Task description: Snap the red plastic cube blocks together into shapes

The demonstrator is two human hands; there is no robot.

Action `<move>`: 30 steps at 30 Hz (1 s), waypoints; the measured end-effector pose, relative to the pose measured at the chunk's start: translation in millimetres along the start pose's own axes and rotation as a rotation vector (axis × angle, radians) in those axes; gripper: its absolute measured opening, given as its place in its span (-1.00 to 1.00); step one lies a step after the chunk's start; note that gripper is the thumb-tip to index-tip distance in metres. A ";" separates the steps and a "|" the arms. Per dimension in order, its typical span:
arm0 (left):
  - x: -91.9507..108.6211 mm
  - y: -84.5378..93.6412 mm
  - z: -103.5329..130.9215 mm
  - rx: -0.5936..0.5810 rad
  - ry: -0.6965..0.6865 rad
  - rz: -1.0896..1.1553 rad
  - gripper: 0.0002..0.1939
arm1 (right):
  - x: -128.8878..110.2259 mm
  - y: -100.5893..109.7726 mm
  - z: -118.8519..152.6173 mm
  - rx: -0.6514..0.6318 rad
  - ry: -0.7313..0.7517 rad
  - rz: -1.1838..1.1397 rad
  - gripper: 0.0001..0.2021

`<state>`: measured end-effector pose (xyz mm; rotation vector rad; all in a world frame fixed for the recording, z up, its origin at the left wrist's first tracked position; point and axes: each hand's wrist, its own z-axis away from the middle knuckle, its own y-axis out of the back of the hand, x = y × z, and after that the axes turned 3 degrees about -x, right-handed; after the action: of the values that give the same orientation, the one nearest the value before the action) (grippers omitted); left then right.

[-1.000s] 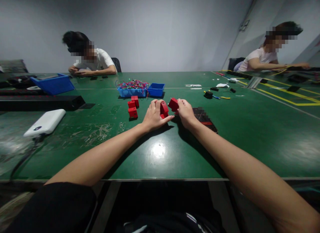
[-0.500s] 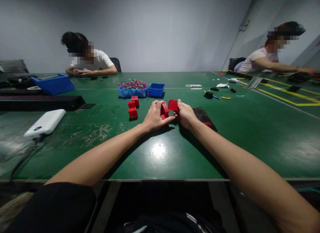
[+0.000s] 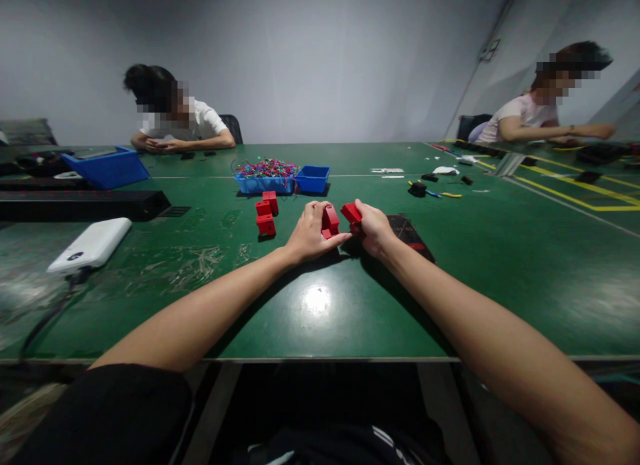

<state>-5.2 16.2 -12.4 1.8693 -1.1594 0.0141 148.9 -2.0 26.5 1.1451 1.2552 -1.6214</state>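
Observation:
My left hand [image 3: 311, 233] is closed around a red block-like plastic part [image 3: 331, 220], its thumb stretched to the right below it. A second red block [image 3: 351, 213] is gripped in my right hand [image 3: 373, 228], tilted, just right of the first one. A small gap separates the two red pieces. To the left of my hands, several more red blocks [image 3: 265, 225] sit grouped on the green table [image 3: 320, 325]. Fingers hide part of both held pieces.
Beyond the blocks stand a light-blue tray [image 3: 265, 185] heaped with coloured wires and a blue bin [image 3: 313, 179]. A black box [image 3: 411, 236] lies by my right wrist. A white power bank [image 3: 93, 244] with a cable is at left. Two people sit across the table.
My right hand has turned its red block from a flat, face-on pose to a tilted one, slightly rightward. My left hand stays put. The person at right has drawn an arm back.

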 end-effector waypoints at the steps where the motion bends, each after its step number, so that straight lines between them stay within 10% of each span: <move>1: 0.1 0.2 0.0 -0.003 0.001 -0.002 -0.26 | 0.3 0.2 -0.4 0.004 0.008 -0.008 -0.73; 6: 0.2 0.6 -0.3 -0.005 0.002 0.002 -0.26 | -0.2 0.3 -0.5 -0.001 0.022 -0.035 -0.92; 30: 0.4 0.5 -0.4 -0.003 0.010 0.003 -0.25 | 4.2 2.9 -3.8 -0.075 0.085 -0.033 -0.67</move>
<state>-5.1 16.1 -11.7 1.8630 -1.1551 0.0241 151.1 0.9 21.2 1.1631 1.3839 -1.5500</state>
